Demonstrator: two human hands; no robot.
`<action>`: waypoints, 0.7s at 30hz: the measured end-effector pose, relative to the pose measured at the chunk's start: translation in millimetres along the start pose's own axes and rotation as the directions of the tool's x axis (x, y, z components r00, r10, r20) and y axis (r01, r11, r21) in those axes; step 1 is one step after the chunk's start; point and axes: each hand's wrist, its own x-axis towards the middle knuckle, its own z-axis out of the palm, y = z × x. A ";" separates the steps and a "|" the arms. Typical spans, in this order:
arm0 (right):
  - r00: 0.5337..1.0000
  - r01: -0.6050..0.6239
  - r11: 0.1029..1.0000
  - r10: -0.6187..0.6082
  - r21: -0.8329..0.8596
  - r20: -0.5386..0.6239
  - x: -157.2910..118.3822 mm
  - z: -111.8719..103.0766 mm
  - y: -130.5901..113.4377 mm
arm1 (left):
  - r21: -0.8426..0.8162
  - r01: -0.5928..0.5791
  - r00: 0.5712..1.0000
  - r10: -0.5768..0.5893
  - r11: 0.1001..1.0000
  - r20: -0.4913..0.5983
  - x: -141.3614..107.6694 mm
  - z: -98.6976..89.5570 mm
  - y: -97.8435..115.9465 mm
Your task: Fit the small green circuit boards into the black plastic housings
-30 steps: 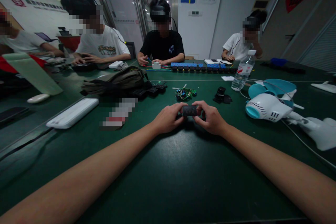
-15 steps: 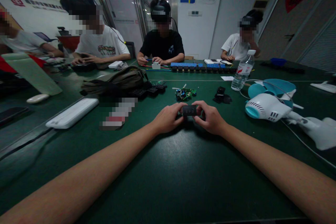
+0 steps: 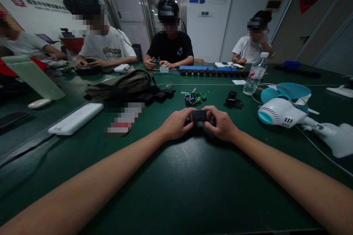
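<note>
A small black rectangular case [image 3: 199, 116] with raised letters on its face is held between both hands, just above the green table [image 3: 193, 176]. My left hand [image 3: 178, 124] is closed on its left end, thumb below and fingers above. Its right end is pinched by my right hand [image 3: 220, 124] in the same way. Beyond the hands lies a small heap of green circuit boards [image 3: 194, 98]. Some flat black plastic pieces [image 3: 233, 100] rest to the right of that heap.
A dark cloth bag [image 3: 124, 84] and black boxes [image 3: 156, 95] lie at left, behind a white power bank [image 3: 75, 118]. To the right are a water bottle [image 3: 256, 74] and a white-and-blue fan [image 3: 284, 112] with its cable. Several people sit across the table.
The black case has tilted slightly, so its lettered face shows more fully. Both hands stay in place. The person at the far right has leaned a little to the left.
</note>
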 end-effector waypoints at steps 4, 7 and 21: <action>1.000 0.004 1.000 -0.004 0.006 -0.004 0.2 0.1 -0.1 | -0.011 -0.010 1.000 0.010 1.000 0.010 0.3 -1.6 0.9; 1.000 0.003 1.000 -0.003 0.010 0.000 0.2 0.1 0.1 | -0.021 -0.021 1.000 0.021 1.000 0.015 0.8 -1.7 0.1; 1.000 -0.006 1.000 0.006 0.009 0.005 -0.4 1.0 1.5 | -0.013 -0.043 0.999 0.044 0.999 0.011 0.8 -2.6 1.2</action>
